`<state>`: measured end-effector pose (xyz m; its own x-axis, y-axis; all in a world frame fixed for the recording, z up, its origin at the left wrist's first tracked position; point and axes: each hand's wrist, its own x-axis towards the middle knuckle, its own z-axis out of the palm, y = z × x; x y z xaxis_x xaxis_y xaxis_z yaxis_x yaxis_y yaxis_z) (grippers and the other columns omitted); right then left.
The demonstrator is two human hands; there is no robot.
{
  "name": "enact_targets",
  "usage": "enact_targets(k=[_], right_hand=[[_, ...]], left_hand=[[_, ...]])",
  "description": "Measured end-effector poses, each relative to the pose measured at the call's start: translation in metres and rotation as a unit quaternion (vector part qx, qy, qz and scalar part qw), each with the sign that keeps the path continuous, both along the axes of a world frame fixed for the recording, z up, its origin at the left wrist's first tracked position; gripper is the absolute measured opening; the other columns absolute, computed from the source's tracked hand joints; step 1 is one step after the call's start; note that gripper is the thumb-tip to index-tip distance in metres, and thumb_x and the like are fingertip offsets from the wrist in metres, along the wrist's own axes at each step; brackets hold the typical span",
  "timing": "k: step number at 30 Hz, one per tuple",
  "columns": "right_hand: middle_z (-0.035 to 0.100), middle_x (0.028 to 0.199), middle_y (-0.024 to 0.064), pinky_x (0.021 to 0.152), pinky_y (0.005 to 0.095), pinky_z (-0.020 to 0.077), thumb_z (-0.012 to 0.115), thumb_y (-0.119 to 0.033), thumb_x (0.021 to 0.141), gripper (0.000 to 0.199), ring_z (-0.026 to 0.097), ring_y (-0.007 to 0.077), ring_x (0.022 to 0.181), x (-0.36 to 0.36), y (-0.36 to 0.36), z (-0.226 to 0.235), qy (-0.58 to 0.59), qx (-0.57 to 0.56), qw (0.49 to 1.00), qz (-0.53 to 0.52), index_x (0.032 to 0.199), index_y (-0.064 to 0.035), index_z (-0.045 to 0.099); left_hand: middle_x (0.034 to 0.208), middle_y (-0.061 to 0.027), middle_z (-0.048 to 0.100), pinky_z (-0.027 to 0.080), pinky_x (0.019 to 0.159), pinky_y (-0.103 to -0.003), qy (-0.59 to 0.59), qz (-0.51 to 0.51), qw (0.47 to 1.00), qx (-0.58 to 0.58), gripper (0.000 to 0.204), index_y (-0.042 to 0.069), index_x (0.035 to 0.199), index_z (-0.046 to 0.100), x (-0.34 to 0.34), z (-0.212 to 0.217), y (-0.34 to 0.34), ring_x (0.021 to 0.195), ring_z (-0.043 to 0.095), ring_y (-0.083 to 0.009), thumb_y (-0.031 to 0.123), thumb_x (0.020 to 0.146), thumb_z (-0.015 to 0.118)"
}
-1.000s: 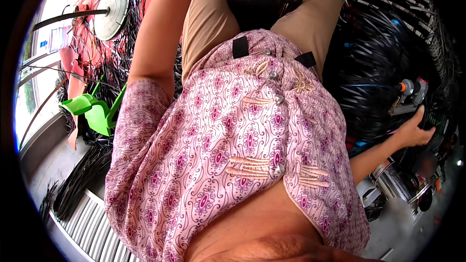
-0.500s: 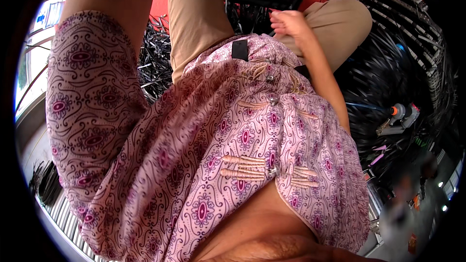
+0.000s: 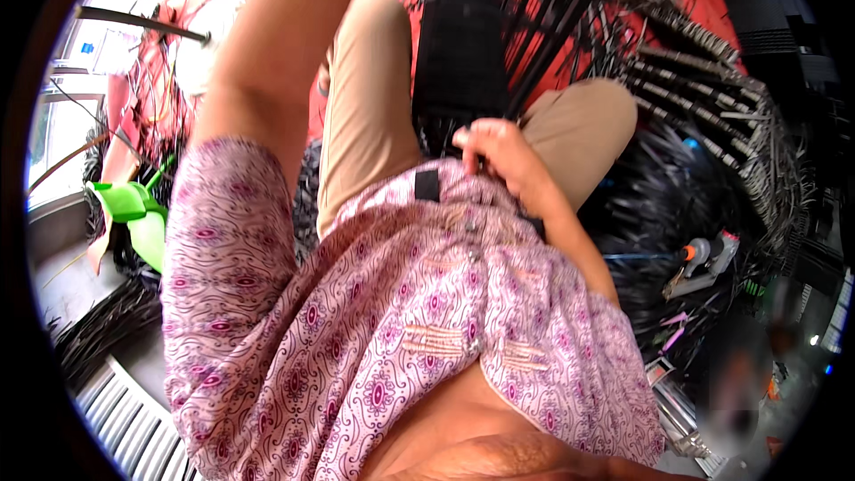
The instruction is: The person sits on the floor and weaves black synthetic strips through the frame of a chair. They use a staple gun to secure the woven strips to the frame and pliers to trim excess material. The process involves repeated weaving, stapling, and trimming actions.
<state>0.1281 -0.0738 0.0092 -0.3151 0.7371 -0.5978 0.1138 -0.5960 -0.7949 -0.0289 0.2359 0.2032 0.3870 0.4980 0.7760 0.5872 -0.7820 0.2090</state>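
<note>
At eight o'clock I have a white slatted surface (image 3: 134, 432), with a green plastic scoop (image 3: 147, 240) at nine. The left forearm (image 3: 267, 80) climbs through eleven o'clock and out past the top edge, taking the left hand with it, so I cannot tell its grip. At twelve, between the knees, stands the black framed panel (image 3: 463, 44). Just below it, between one and two, I see the right hand (image 3: 500, 156) with fingers curled inward; whether they pinch anything I cannot tell. A heap of glossy black strips (image 3: 659, 187) fills three o'clock.
</note>
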Motion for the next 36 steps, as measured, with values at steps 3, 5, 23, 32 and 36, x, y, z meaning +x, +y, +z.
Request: enact_targets(k=[3,5,23,32,36], right_hand=[[0.069,0.073,0.0058,0.063,0.0274,0.0526,0.067,-0.017,0.097,0.021,0.065,0.012,0.065,0.002,-0.016,0.054,0.025,0.075,0.996,0.039,0.086,0.001,0.069],[0.07,0.076,0.0068,0.066,0.0281,0.0539,0.068,-0.015,0.097,0.019,0.066,0.0129,0.068,0.013,-0.024,0.082,0.08,0.067,0.993,0.057,0.093,0.004,0.069],[0.069,0.111,0.026,0.077,0.0341,0.0549,0.054,-0.045,0.102,0.052,0.068,0.0224,0.08,0.031,-0.025,0.152,0.217,0.304,0.925,-0.064,0.072,-0.0027,0.06],[0.072,0.112,0.0217,0.084,0.0368,0.0623,0.065,-0.005,0.096,0.028,0.074,0.0284,0.097,0.021,0.02,0.139,0.193,0.391,0.891,-0.127,0.123,0.0057,0.064],[0.076,0.098,0.0128,0.068,0.0267,0.0612,0.069,-0.009,0.098,0.018,0.075,0.0185,0.082,0.025,0.035,0.159,0.004,0.483,0.868,-0.115,0.108,0.004,0.074]], left_hand=[[0.085,-0.0176,0.069,0.051,0.08,-0.049,0.018,-0.005,1.0,0.018,0.042,0.005,0.088,0.073,0.0,0.0,-0.037,0.087,0.067,-0.0386,0.045,0.08,0.077],[0.088,-0.0148,0.069,0.049,0.085,-0.047,0.012,-0.004,0.999,0.03,0.037,0.005,0.09,0.073,-0.006,-0.008,-0.06,0.091,0.065,-0.0371,0.041,0.081,0.076],[0.085,-0.0016,0.066,0.043,0.087,-0.039,-0.004,-0.035,0.999,0.005,0.038,0.011,0.099,0.074,-0.018,-0.09,-0.184,0.089,0.06,-0.024,0.041,0.077,0.081],[0.089,-0.005,0.066,0.042,0.092,-0.04,0.027,-0.051,0.997,-0.053,0.034,0.009,0.104,0.073,-0.024,-0.086,-0.19,0.094,0.061,-0.0266,0.033,0.081,0.079],[0.091,-0.0058,0.065,0.041,0.093,-0.041,0.035,-0.065,0.996,-0.049,0.038,0.009,0.106,0.072,-0.022,-0.089,-0.188,0.096,0.06,-0.0273,0.037,0.081,0.078]])
